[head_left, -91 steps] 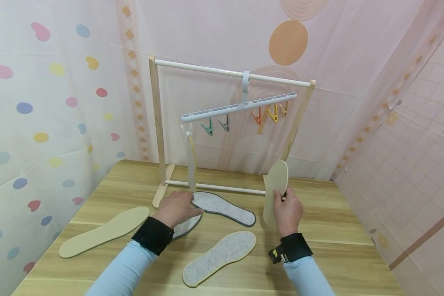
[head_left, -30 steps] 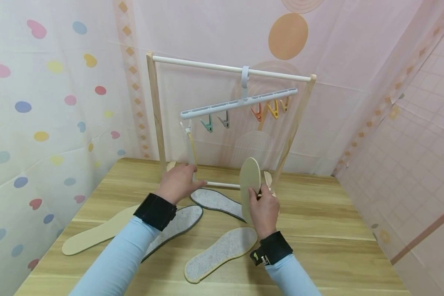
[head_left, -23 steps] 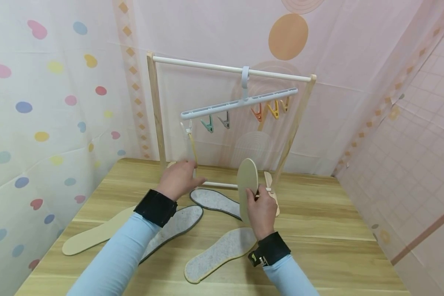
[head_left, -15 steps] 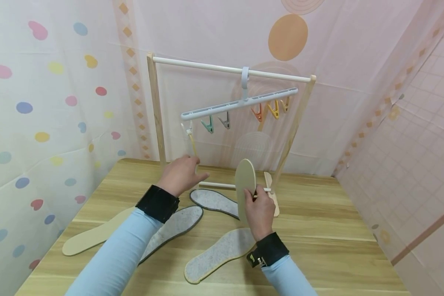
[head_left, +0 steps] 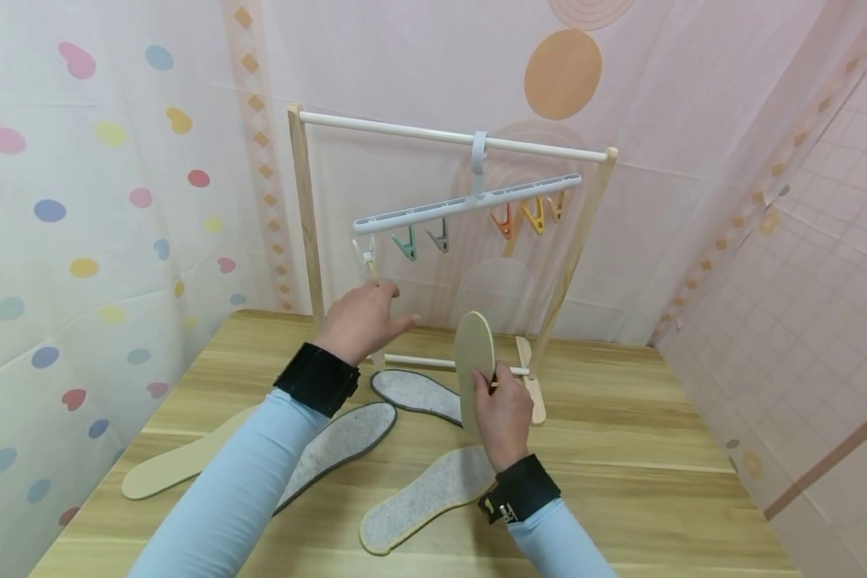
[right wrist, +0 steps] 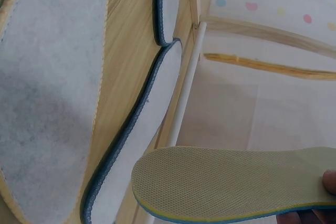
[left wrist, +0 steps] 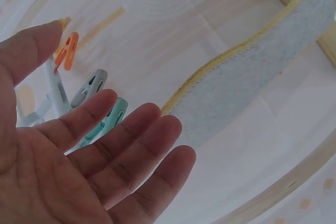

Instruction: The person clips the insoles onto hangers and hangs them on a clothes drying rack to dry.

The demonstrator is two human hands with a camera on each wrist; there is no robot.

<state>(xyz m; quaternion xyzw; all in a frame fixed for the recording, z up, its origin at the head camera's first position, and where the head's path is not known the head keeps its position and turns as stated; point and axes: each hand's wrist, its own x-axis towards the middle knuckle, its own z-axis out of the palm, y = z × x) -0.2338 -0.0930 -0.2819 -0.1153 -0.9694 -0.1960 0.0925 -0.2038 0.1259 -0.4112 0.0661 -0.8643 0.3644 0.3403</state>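
Observation:
My right hand grips a beige insole by its edge, thumb on the near face, and the insole stands upright above the table. In the right wrist view, this insole shows a mesh face with a yellow and blue edge. My left hand is raised, fingers extended, in front of a hanging insole. That insole is grey felt with a yellow edge; in the left wrist view my fingers overlap its near end. A white clip holds it under a pale blue hanger.
The hanger hooks over a rack's top rod. It also bears a green clip, a grey clip and several warm-coloured ones. On the table lie a beige insole, two dark-edged grey insoles and a yellow-edged grey one.
My left hand has risen from the table along the hanging insole toward its clip. My right hand has shifted left, carrying the beige insole with it.

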